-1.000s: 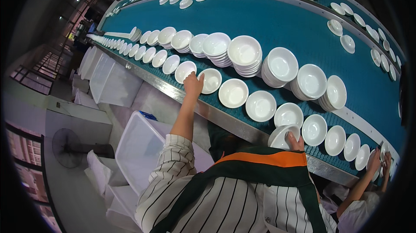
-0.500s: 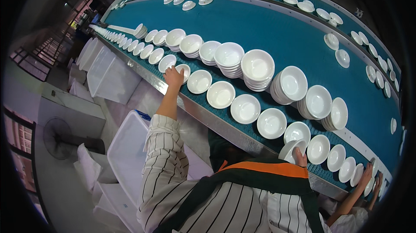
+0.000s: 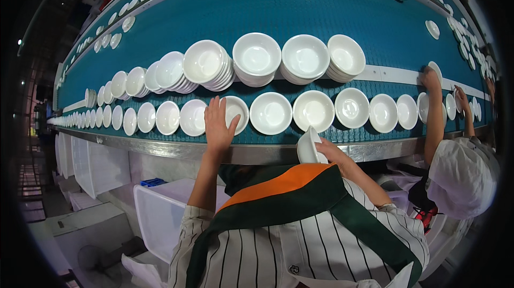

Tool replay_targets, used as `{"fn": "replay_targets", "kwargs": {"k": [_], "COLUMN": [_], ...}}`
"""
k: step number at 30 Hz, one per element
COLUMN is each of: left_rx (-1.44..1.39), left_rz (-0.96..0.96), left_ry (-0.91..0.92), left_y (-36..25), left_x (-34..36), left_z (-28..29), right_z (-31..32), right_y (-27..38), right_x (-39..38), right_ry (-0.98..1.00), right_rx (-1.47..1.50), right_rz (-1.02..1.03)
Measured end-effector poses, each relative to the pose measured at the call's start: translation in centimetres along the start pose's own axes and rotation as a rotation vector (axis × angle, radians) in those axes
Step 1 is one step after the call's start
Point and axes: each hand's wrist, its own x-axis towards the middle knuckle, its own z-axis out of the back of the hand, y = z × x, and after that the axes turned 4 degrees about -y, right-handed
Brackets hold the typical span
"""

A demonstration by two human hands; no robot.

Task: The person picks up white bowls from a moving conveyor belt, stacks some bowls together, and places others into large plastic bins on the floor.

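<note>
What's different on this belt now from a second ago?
The view has turned, so the front row of bowls looks nearly level. The left hand is closer to the right hand, fingers spread by a front-row bowl. The right hand still holds a white bowl; the stacked bowls still stand behind.

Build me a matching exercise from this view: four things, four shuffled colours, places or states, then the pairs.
1. Left hand
2. Right hand
3. Conveyor belt
4. Stacked bowls

A. Just beyond the row of single bowls
B. Gripping a tilted bowl
C. Blue-green
D. Open, at the row of single bowls

Pairs: 1-D, 2-B, 3-C, 4-A
</note>
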Motion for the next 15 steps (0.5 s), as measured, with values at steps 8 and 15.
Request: {"fn": "replay_targets", "kwargs": {"k": [8,15], "left_rx": [-0.102,0.098], "left_rz": [-0.092,-0.046], "left_ry": [0.110,0.178], "left_y": [-8.5,-7.1], "left_x": [3.5,3.3], "left_z": [-1.5,-1.7], "right_z": [3.9,7.4], "right_y": [0.4,-1.1], "right_x": [-1.6,-2.2], "right_ry": [0.235,0.172], "right_rx": [0.325,0.228], "right_rz": [0.050,0.053]}}
